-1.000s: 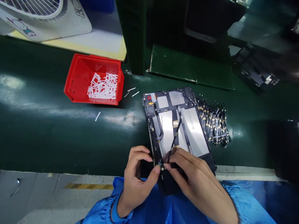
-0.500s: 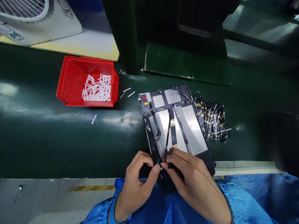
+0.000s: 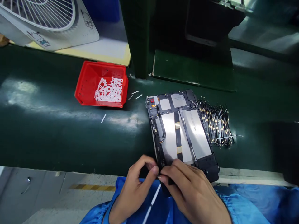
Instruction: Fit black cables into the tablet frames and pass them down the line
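An opened tablet (image 3: pixel 168 133) with silver battery panels and black ribbon cables lies tilted at the table's front edge, partly overhanging it. My left hand (image 3: pixel 137 189) is at its lower left side, thumb and index fingertip pinched together; what lies between them is hidden. Over the lower left corner, my right hand (image 3: pixel 189 189) has its thumb and fingers closed at the same spot. From these fingertips a thin flex cable (image 3: pixel 153 202), white with a short dark band, slants down over my blue clothing. Its upper end is hidden by the fingers.
To the tablet's right is a heap of thin black and gold flex cables (image 3: pixel 215 124). A red bin (image 3: pixel 80 85) at the left holds white strips (image 3: pixel 109 90); several loose strips lie near it. A fan (image 3: pixel 79 34) and green post (image 3: pixel 137 40) stand behind.
The thin cable stood up over the tablet as a black strip; now it points down towards me, showing white. Both hands stay close together at the tablet's lower left. The whole view has shifted.
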`<state>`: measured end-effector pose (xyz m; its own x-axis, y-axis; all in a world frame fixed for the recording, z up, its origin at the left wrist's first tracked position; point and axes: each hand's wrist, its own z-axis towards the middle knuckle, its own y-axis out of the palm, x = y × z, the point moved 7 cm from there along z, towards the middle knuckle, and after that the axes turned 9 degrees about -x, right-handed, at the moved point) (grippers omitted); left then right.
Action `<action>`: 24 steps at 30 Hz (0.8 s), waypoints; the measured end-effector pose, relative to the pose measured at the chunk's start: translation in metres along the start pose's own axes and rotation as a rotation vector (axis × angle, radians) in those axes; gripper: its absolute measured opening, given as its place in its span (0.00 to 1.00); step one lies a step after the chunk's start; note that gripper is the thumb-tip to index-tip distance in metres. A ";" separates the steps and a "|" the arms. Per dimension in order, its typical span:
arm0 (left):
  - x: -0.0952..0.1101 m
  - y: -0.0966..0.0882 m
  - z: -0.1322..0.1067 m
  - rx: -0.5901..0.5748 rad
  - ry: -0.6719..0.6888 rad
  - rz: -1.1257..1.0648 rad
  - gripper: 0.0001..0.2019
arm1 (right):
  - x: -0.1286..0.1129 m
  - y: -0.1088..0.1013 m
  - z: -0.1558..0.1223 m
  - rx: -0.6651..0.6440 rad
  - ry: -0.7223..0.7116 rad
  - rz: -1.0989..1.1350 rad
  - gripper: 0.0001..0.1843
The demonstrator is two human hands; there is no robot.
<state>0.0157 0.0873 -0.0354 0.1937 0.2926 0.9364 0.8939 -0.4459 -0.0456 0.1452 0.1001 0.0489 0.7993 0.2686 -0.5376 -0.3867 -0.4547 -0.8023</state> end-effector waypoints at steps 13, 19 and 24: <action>0.003 0.013 -0.015 -0.097 -0.082 -0.229 0.06 | 0.004 -0.016 -0.004 0.182 -0.191 0.605 0.04; 0.033 0.016 -0.001 -0.071 0.097 -0.249 0.06 | 0.011 -0.027 0.000 0.262 -0.212 0.537 0.08; 0.061 0.003 -0.007 0.069 0.551 0.258 0.17 | -0.008 -0.058 -0.009 0.276 -0.386 0.419 0.07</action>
<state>0.0275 0.0976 0.0240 0.1863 -0.3057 0.9337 0.8738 -0.3829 -0.2997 0.1653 0.1170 0.1023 0.3511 0.4255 -0.8341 -0.7764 -0.3656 -0.5133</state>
